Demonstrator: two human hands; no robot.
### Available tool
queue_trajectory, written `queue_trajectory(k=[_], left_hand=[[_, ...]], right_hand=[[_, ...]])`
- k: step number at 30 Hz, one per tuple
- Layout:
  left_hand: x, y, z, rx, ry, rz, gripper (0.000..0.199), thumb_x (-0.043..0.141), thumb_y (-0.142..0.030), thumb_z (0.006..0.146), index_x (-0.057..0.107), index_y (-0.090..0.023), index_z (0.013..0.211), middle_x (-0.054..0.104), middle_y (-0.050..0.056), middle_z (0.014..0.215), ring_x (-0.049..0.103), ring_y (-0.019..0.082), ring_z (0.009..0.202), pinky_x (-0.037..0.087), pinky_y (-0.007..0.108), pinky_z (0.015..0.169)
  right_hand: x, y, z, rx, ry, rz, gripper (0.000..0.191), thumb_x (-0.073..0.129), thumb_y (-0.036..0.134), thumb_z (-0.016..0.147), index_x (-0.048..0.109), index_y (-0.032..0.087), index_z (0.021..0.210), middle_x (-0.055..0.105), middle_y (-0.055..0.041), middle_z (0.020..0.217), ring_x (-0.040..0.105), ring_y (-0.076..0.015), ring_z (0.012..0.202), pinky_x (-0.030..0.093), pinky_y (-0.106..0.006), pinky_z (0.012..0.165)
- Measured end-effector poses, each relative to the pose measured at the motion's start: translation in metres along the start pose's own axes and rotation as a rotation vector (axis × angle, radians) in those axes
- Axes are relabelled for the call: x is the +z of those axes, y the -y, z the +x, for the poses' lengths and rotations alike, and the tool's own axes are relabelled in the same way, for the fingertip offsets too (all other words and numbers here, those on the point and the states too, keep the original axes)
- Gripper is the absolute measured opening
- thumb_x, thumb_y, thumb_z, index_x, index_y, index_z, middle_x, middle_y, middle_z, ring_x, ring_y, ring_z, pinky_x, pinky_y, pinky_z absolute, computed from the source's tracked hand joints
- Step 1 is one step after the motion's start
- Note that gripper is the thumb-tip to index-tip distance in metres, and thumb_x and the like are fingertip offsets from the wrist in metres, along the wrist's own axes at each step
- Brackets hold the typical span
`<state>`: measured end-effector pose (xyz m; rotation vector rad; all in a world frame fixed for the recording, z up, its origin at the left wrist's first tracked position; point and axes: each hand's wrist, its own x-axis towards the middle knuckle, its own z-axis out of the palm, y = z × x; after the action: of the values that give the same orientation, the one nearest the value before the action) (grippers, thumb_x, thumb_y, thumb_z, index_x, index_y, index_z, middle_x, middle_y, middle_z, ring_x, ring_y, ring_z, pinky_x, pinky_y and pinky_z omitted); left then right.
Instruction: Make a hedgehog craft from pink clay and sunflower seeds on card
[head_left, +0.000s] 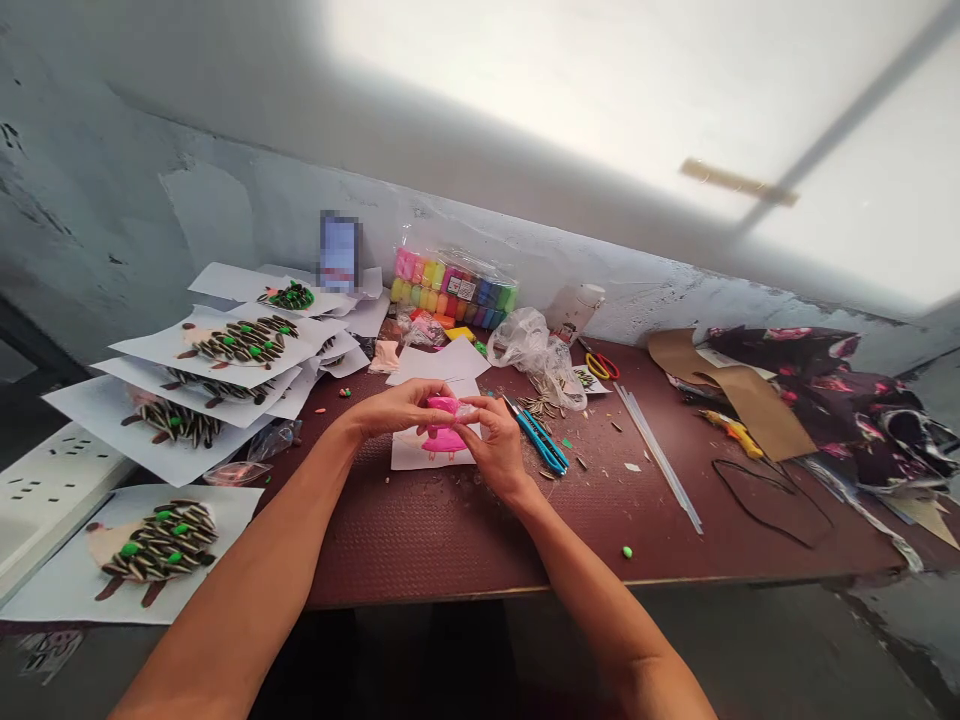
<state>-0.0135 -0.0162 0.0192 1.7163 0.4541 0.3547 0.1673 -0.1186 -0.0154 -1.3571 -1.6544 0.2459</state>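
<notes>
Pink modelling clay (444, 422) is gripped by the left hand (396, 410) and right hand (499, 447), above a paper sheet (409, 450); a blue utility knife (541, 440) lies at 3 o'clock.

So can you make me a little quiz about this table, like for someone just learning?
1. Which hand is nearer the blue utility knife, the left hand or the right hand?
2. True or false: both hands are touching the pink modelling clay.
3. What are the black-and-white striped things stuck on the paper hedgehog picture at the bottom left?

Key:
1. The right hand
2. True
3. Sunflower seeds
</notes>
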Motion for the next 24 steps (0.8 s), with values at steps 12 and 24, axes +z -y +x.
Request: queue_trajectory(k=[12, 24], left_hand=[[-0.026, 0.016, 0.000, -0.116, -0.503, 0.339, 0.023, 0.064, -0.034, 0.070, 0.063, -0.018, 0.087, 0.064, 0.001, 0.073, 0.059, 0.018, 0.066, 0.044, 0.027, 0.060], [-0.040, 0.036, -0.013, -0.446, -0.786, 1.072, 0.032, 0.056, -0.025, 0.085, 0.074, -0.016, 0.110, 0.073, 0.019, 0.108, 0.064, 0.036, 0.104, 0.048, 0.040, 0.082]], right_hand=[[0.001, 0.003, -0.001, 0.093, 0.063, 0.101, 0.012, 0.068, 0.034, 0.092, 0.076, 0.024, 0.089, 0.068, -0.0092, 0.131, 0.060, -0.0254, 0.124, 0.041, -0.047, 0.111], [0.009, 0.000, -0.013, -0.130, 0.328, -0.396, 0.032, 0.059, 0.008, 0.088, 0.075, 0.023, 0.112, 0.056, -0.0135, 0.144, 0.048, -0.0299, 0.132, 0.041, -0.050, 0.110]])
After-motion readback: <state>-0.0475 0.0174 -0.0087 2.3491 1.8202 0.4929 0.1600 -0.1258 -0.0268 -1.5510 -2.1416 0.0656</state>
